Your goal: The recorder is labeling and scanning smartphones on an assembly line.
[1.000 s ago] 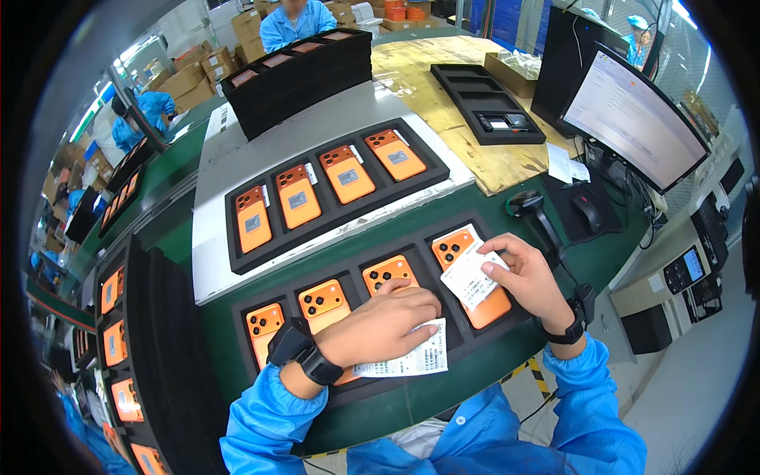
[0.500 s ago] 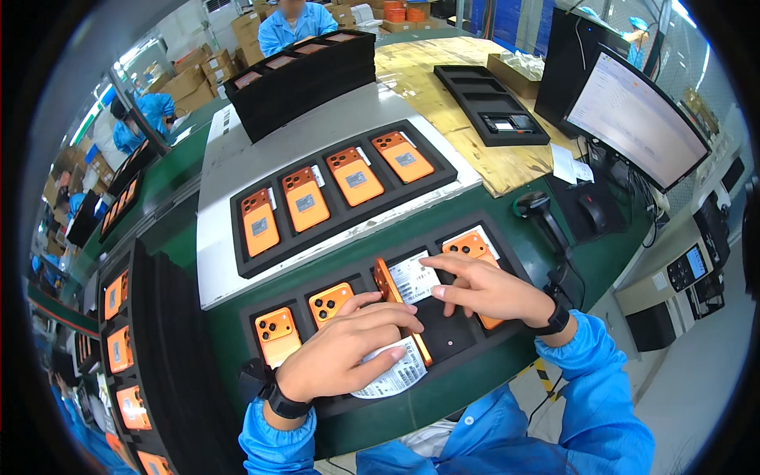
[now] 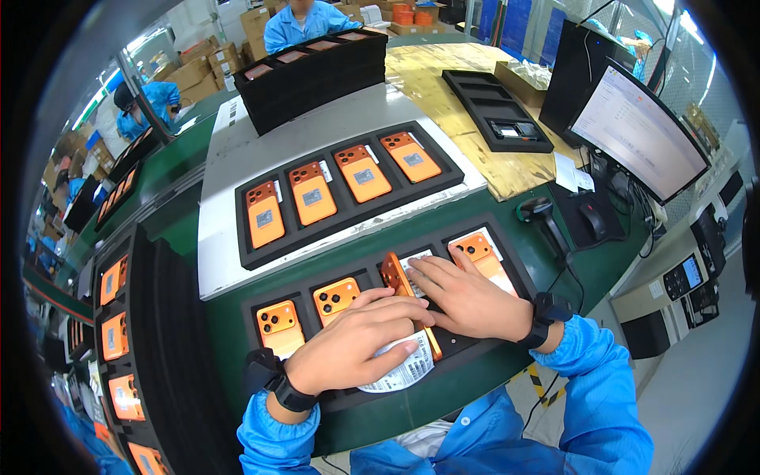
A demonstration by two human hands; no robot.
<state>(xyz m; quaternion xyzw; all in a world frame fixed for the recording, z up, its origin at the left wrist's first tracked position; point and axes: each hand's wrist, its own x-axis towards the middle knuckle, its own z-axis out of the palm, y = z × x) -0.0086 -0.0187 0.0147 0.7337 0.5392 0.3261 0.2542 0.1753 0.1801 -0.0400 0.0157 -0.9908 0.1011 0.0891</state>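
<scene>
My left hand (image 3: pixel 344 340) grips an orange phone (image 3: pixel 393 274) tipped up on its long edge in a slot of the near black foam tray (image 3: pixel 516 269). A white printed label sheet (image 3: pixel 405 372) lies under that hand at the tray's front. My right hand (image 3: pixel 479 302) lies flat with fingers stretched over another white label (image 3: pixel 413 260) beside the raised phone, partly covering it. Its thumb side is close to the phone; contact is hard to tell. Two orange phones (image 3: pixel 279 323) lie in slots to the left, and another phone (image 3: pixel 476 249) in the right slot.
Behind stands a second tray (image 3: pixel 247 252) of orange phones on a white board. Farther back is a black tray stack (image 3: pixel 317 83). A barcode scanner (image 3: pixel 546 222), mouse (image 3: pixel 591 220) and monitor (image 3: pixel 641 127) are at right. More phone trays (image 3: pixel 170 356) stand left.
My right hand has moved left and down onto the label beside the raised phone, its fingers now flatter. My left hand keeps its hold on the phone. The view has shifted slightly.
</scene>
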